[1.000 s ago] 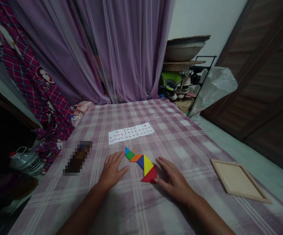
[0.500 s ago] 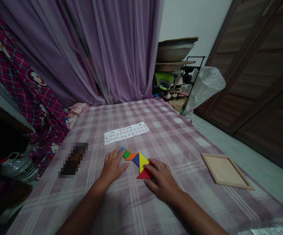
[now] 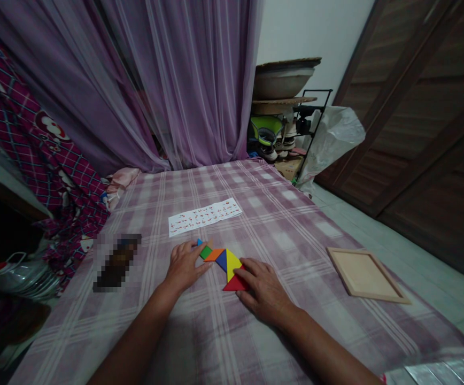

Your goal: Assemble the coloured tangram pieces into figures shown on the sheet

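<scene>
near the middle of the checked purple bedsheet (image 3: 296, 224), a little toward its near edge, lies a row of flat coloured puzzle pieces (image 3: 221, 258), edges touching: five can be counted, a blue one mostly under fingers, a green one, an orange one, a darker blue one, a yellow triangle, plus a red triangle (image 3: 233, 285) at the near end, so six in all. the left hand (image 3: 184, 263) lies flat and spread, fingers apart, its fingertips on the far end of the row, gripping nothing. the right hand (image 3: 263, 289) rests with loosely bent fingers on the red and yellow triangles, pressing rather than clasping. one paper sheet (image 3: 205, 216) of small red figures lies farther back. toward the right edge sits one shallow wooden tray (image 3: 365, 271), with nothing in it.
</scene>
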### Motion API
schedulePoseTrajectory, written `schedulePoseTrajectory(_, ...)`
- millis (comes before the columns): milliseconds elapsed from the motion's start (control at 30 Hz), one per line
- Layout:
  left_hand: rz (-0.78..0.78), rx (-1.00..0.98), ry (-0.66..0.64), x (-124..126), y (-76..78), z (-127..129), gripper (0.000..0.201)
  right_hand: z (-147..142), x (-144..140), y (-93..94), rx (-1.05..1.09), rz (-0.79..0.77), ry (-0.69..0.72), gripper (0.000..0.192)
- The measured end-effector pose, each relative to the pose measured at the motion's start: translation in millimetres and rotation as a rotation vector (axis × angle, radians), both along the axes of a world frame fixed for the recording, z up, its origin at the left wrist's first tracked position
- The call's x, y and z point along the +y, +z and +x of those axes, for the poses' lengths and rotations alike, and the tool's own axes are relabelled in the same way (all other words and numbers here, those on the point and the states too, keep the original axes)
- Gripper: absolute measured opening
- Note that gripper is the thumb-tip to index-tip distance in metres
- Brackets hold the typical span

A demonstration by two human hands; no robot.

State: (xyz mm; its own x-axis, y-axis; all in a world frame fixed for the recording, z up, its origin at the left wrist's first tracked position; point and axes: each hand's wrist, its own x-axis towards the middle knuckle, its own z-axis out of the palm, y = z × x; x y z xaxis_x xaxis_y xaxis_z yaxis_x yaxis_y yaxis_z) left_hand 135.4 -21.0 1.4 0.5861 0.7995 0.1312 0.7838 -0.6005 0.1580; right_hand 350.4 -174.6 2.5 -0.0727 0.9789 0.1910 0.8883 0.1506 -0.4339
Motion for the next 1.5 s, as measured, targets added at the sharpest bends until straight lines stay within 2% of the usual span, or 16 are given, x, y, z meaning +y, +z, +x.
schedulePoseTrajectory(167,-0.022,0.033,0.011,2.0,5.7,3.1,0.053,2.0,1.8,2.4,0.009,-0.035,0.011,0.046)
schedulePoseTrajectory(433,-0.043,0.025,-0.004,2.5,4.8,2.7,0.052,1.6,3.6,5.4,0.007,-0.062,0.016,0.046)
schedulePoseTrajectory(867,-0.048,0.002,0.023,-0.7,1.6,5.8,0.052,3.1,5.5,3.3,-0.011,-0.024,0.033,0.042)
schedulePoseTrajectory(1500,-0.076,0.05,0.037,-6.5,6.1,12.7,0.055,2.0,9.8,-0.1,0.01,0.016,0.011,0.04)
